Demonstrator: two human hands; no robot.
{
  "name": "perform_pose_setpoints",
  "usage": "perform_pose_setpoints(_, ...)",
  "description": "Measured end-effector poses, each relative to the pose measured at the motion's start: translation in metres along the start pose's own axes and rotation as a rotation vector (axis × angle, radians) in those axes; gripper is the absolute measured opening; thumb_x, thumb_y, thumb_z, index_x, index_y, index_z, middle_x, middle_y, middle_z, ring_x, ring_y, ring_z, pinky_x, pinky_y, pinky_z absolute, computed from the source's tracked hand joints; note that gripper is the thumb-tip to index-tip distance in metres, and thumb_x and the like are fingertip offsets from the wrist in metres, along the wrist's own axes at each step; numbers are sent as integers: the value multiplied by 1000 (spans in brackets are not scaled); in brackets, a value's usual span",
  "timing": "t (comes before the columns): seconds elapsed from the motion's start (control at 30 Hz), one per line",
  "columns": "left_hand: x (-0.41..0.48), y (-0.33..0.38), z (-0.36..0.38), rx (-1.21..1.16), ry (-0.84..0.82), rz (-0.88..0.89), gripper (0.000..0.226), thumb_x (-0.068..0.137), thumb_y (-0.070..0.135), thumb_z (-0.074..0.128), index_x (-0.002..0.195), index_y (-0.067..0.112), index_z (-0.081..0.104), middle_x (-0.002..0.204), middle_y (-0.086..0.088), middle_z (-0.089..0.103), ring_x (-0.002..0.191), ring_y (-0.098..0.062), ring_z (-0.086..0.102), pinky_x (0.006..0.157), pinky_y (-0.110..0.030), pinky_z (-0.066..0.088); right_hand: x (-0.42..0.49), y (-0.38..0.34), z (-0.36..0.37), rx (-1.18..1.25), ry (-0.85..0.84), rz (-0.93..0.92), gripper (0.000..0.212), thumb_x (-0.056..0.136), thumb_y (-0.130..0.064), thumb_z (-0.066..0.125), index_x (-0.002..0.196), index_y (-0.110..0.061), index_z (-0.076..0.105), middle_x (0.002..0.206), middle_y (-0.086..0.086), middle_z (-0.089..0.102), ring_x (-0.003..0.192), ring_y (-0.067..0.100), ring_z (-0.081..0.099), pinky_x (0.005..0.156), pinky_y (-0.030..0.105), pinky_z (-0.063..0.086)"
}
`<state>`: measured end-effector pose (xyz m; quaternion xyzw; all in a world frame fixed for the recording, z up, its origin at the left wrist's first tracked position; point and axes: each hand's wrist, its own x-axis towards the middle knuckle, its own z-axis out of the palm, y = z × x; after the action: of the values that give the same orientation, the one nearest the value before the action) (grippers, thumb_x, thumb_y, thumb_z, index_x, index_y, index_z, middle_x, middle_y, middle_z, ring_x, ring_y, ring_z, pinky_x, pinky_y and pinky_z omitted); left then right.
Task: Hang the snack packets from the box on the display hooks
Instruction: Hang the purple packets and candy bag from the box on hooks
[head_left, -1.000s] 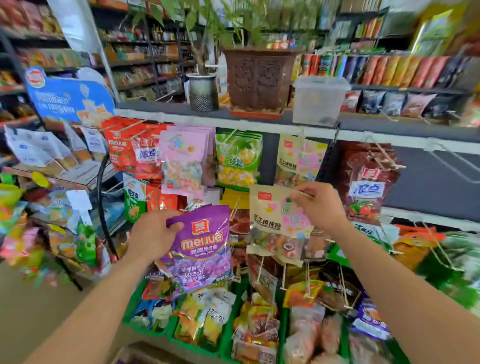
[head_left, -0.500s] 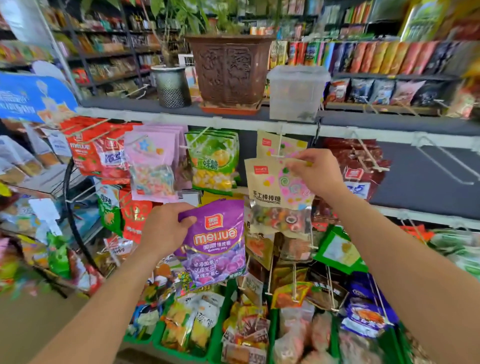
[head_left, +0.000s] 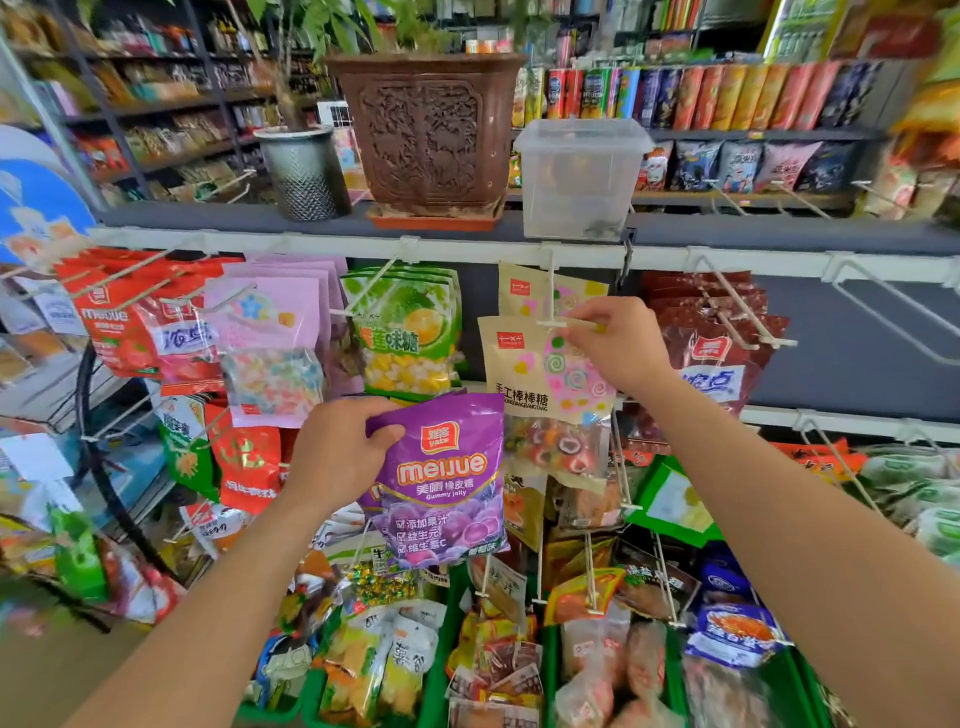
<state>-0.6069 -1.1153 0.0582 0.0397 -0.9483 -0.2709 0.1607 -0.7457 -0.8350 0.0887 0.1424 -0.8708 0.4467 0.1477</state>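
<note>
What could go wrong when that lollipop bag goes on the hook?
The right hand pinches the lollipop packet by its top edge at the hook tip; if it misses, it may drop. The left hand grips the purple gummy packet by one corner, so it might slip.

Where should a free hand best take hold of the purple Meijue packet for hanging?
Pinch the flat sealed strip at the top right corner of the purple packet, coming from above right. The left hand holds the top left corner, and the body hangs below, so that thin edge is the free grip.
</note>
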Motion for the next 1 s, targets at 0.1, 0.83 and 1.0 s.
perform_pose_setpoints(0.1,7,2,3,-10,-1,7,22,90,22,66,111,17,71,103,-4,73,89,-23,66,74,-33,53,23,8,7,-10,15,21,12,89,-24,71,94,-15,77,95,-11,66,71,0,57,63,17,43)
perform_pose_setpoints(0.83,16,16,20,-47,-43,-4,21,89,25,66,110,22,72,100,3,73,86,-17,65,74,-33,53,6,28,-2,-222,196,-18,30,90,-33,68,117,-19,68,114,-3,68,105,17,61,83,32,51)
perform_pose_setpoints(1.0,-1,33,15,-20,-27,18,21,89,24,67,109,19,72,101,0,73,87,-18,63,73,-29,47,-77,17,3,50,-101,-4,16,95,-35,62,108,-29,67,101,-10,69,92,9,64,78,26,52)
